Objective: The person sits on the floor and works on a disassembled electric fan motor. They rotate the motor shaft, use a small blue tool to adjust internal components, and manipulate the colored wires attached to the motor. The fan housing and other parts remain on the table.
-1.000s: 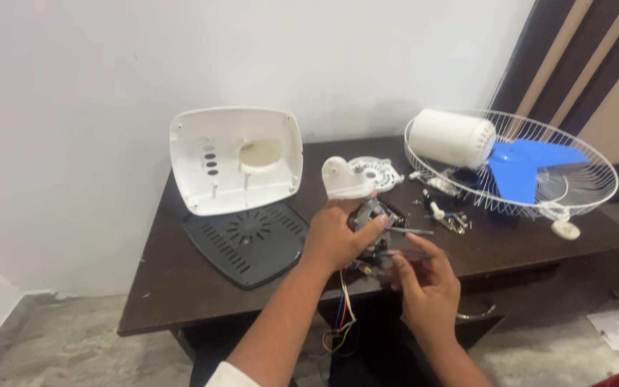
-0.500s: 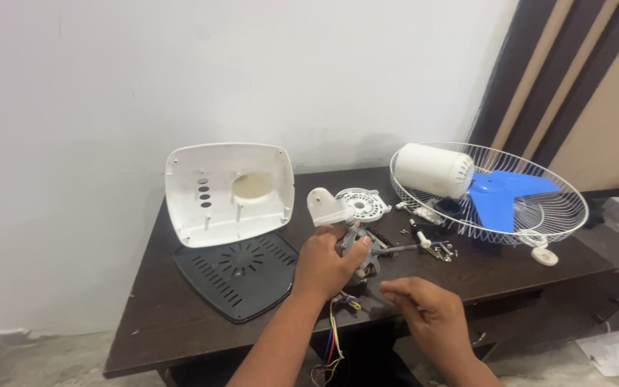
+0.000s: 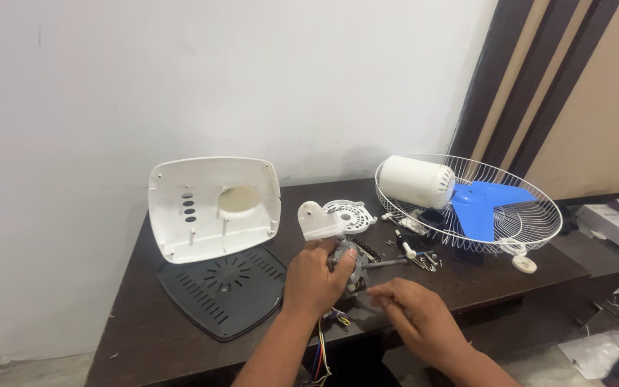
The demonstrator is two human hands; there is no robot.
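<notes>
The left hand (image 3: 314, 281) is gripping the motor (image 3: 347, 264), fingers wrapped around its metal body near the middle of the table's front edge. Coloured wires (image 3: 322, 350) are hanging from the motor down past that edge. The right hand (image 3: 415, 317) is lying just right of the motor, fingers curled narrow with the tips pinched together close to it; whether anything is between them cannot be told. A thin shaft (image 3: 387, 263) is sticking out of the motor to the right.

Just behind the left hand a white bracket (image 3: 318, 221) is standing, touching a round white vented cover (image 3: 350, 214). Screws (image 3: 424, 259) and small parts are lying scattered right of the motor, toward the table's middle.

Toward the left edge a black grille plate (image 3: 223, 289) is lying flat, and a white shell (image 3: 213, 206) is leaning tilted against the wall, its lower edge resting on the plate's back part.

At the right end a wire guard (image 3: 517, 229) is sitting, overhanging the back right corner. Inside it a white cylinder (image 3: 417, 181) and a blue blade (image 3: 487, 206) are lying side by side. A small white cap (image 3: 524, 264) is lying on the table (image 3: 145, 337) just in front of the guard.
</notes>
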